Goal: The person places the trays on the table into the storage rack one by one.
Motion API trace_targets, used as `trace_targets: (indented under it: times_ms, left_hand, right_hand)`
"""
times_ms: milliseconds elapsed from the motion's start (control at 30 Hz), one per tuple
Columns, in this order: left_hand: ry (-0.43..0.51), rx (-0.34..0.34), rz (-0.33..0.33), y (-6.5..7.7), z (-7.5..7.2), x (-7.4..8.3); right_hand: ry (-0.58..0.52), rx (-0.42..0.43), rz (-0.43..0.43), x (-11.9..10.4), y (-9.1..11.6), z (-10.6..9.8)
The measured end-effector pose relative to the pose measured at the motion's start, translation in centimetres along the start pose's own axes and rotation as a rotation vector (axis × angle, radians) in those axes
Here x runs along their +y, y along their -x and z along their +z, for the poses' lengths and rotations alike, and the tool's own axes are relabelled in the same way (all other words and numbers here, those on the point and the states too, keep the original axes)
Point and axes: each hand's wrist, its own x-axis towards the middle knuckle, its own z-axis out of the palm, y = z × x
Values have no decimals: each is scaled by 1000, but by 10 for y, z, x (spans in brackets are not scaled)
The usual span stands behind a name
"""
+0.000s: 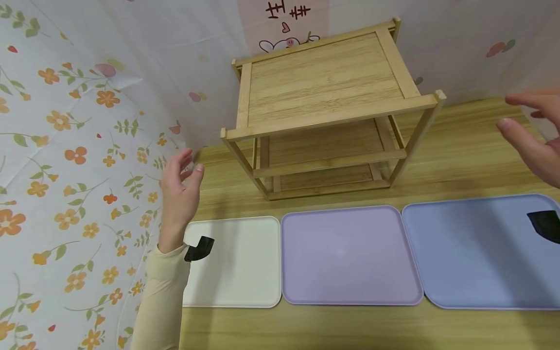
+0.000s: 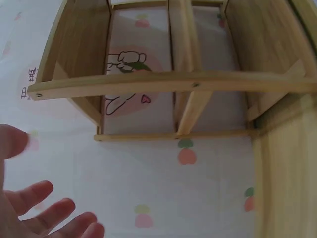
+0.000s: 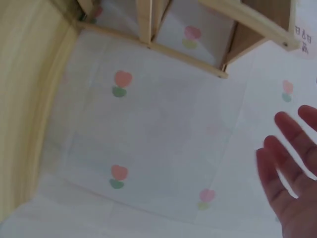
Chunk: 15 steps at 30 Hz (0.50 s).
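Observation:
My left hand (image 1: 179, 192) is raised left of a wooden shelf rack (image 1: 328, 80), its fingers relaxed and holding nothing. In the left wrist view the fingers (image 2: 52, 210) are spread apart, short of the rack's frame. My right hand (image 1: 540, 129) hovers at the right edge of the head view, partly cut off, with thumb and fingers apart and nothing between them. Loosely straight fingers (image 3: 282, 163) show in the right wrist view. The rack stands between the hands at the back of the table, with a top board and lower shelves, touched by neither hand.
In front of the rack, a white tray (image 1: 236, 262), a purple tray (image 1: 350, 255) and a blue tray (image 1: 477, 257) lie side by side on the wooden table (image 1: 306, 328). Flower-patterned cloth (image 1: 87, 160) hangs along the left, and pale printed cloth hangs behind the rack.

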Motion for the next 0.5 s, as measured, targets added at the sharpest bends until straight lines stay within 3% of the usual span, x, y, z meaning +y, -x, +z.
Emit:
trace_targets:
  times_ms: [100,233,500]
  left_hand:
    - [32,-44,-68,8,6,-5]
    - [68,-76,-127,16,17,-10]
    - [113,-141,-103,14,40,-8]
  right_hand:
    - [17,-11,45,-1,20,-1]
    - [56,-44,35,2,45,0]
    - [19,-26,66,22,91,12]
